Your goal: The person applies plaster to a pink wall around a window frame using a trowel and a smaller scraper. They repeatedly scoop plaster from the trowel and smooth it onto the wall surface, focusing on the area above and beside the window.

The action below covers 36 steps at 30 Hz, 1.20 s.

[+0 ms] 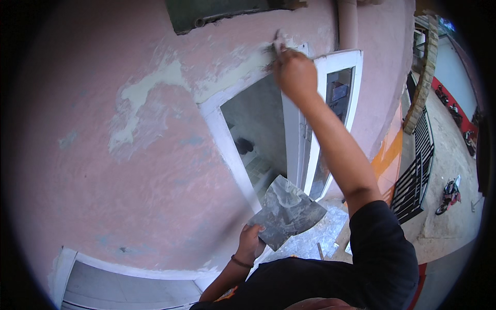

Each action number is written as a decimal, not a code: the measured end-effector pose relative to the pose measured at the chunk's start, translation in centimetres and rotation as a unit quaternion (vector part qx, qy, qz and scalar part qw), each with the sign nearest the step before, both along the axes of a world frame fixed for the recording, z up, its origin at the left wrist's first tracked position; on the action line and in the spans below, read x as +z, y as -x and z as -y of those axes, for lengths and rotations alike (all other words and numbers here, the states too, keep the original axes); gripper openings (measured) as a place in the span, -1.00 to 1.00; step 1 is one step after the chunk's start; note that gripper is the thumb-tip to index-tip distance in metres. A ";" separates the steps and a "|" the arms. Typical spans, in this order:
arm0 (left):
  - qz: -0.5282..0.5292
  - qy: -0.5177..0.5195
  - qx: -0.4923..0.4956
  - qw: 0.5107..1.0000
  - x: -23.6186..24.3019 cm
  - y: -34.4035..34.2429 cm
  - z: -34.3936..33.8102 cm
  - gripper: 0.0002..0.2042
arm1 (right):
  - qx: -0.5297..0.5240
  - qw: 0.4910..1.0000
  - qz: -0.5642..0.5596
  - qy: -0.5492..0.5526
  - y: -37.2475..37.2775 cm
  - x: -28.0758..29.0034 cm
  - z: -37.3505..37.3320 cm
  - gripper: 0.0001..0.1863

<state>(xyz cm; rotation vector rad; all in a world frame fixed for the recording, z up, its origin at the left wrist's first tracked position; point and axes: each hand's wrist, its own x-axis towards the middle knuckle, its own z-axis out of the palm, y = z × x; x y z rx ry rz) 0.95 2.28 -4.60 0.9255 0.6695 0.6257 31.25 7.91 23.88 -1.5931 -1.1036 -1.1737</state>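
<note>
My right hand (295,76) is raised to the pink wall (160,206), closed round a small scraper (278,42) whose blade is blurred against the wall above the window frame's (219,97) upper corner. Whitish filler (155,82) is smeared along the top of that frame and in a patch to its left. Lower down, my left hand (250,240) grips the edge of a grey, roughly square sheet (289,212), thumb on top. Pale filler residue coats its upper part.
An open white casement (336,103) stands out from the wall on the right. Below lies a shiny, crumpled silvery surface (315,240). Further right are a black railing (417,170) and a parked motorcycle (448,196). Another white-framed opening (129,271) is at lower left.
</note>
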 end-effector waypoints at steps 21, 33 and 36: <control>0.069 0.025 -0.037 0.997 -0.2 1.6 -0.2 -0.63 | 0.063 0.982 -0.180 0.004 -4.9 2.9 2.5 -0.65; 0.097 0.059 -0.028 0.993 0.4 2.1 0.3 -0.61 | 0.120 0.989 0.075 0.038 8.5 -1.3 4.8 -0.69; 0.081 0.036 -0.022 0.996 1.1 2.1 0.5 -0.66 | 0.223 0.968 0.116 -0.016 11.1 -3.3 8.1 -0.64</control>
